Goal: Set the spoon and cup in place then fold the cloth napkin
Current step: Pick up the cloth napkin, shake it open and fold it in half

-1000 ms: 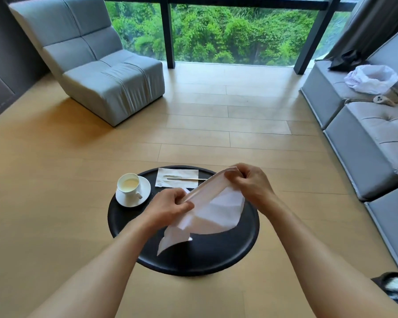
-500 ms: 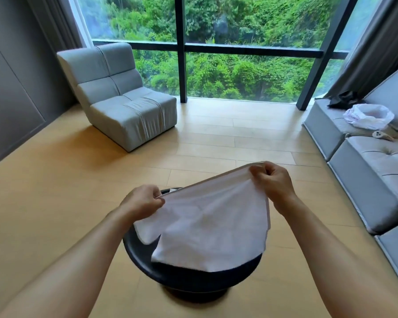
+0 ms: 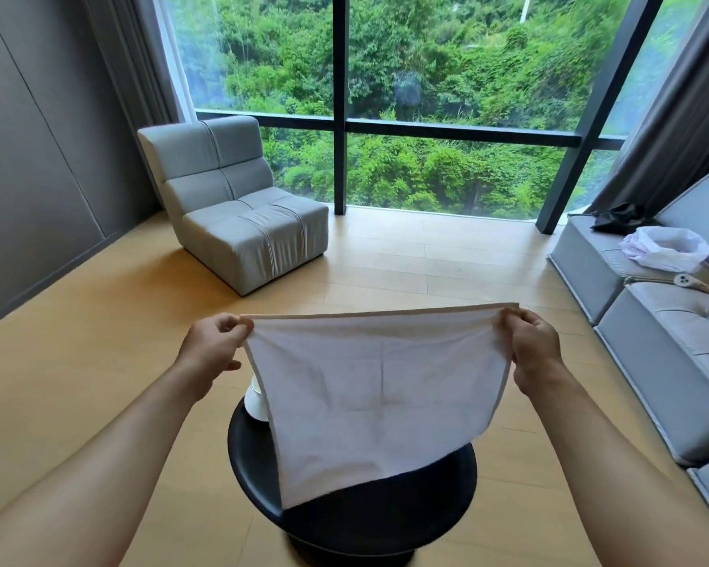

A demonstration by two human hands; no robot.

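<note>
A white cloth napkin hangs spread out in the air above the round black table. My left hand pinches its top left corner and my right hand pinches its top right corner, so the top edge is pulled taut. Only a sliver of the white cup and saucer shows past the napkin's left edge, on the far left of the table. The spoon is hidden behind the cloth.
A grey armchair stands on the wooden floor at the back left, before the big window. A grey sofa runs along the right side, with a white plastic bag and small items on it.
My hands have moved apart and upward, opening the crumpled napkin into a flat taut sheet. The view has tilted up, and the napkin now covers the spoon and most of the cup.
</note>
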